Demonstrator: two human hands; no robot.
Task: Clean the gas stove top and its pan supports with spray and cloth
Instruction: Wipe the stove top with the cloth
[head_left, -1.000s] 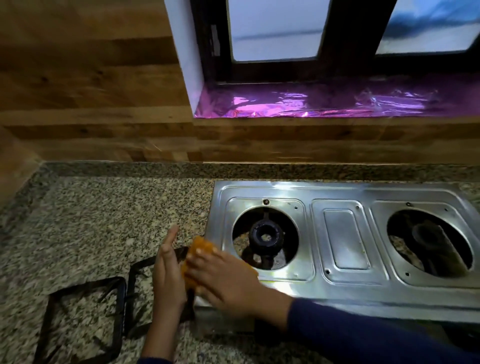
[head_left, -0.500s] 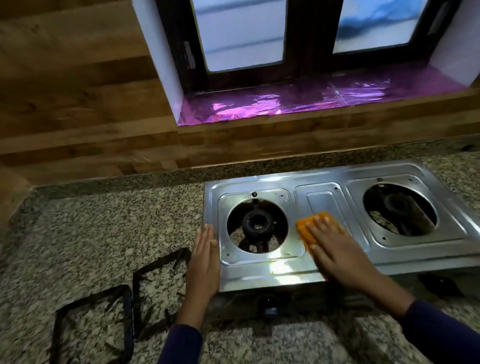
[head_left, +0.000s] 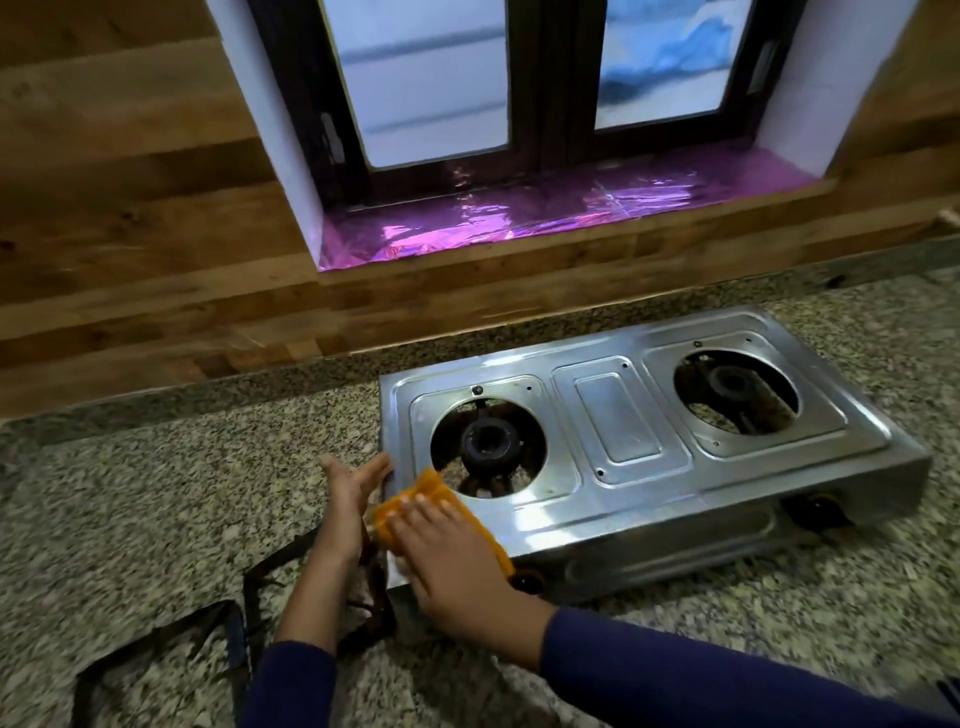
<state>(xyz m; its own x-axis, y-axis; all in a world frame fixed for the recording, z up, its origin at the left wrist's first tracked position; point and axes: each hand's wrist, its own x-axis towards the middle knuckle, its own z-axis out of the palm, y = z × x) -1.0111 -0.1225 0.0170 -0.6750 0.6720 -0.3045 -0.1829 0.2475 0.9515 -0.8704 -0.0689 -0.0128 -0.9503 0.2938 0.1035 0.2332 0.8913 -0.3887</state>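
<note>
While flat on one cloth (head_left: 415, 500), right hand (head_left: 453, 564) fingers straight, left hand (head_left: 347, 496) fingers wide (one stove (head_left: 631, 431), two pan supports (head_left: 248, 597)).

Orange cloth (head_left: 415, 501) on steel stove (head_left: 623, 415), front-left corner; 2 black pan supports (head_left: 248, 603) beside.

Wood-panelled wall (head_left: 130, 208), dark-framed window (head_left: 524, 88), granite counter (head_left: 156, 493).

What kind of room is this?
Most likely a home kitchen: a two-burner steel gas stove sits on a speckled granite counter below a window, and the right hand presses an orange cloth on it.
</note>
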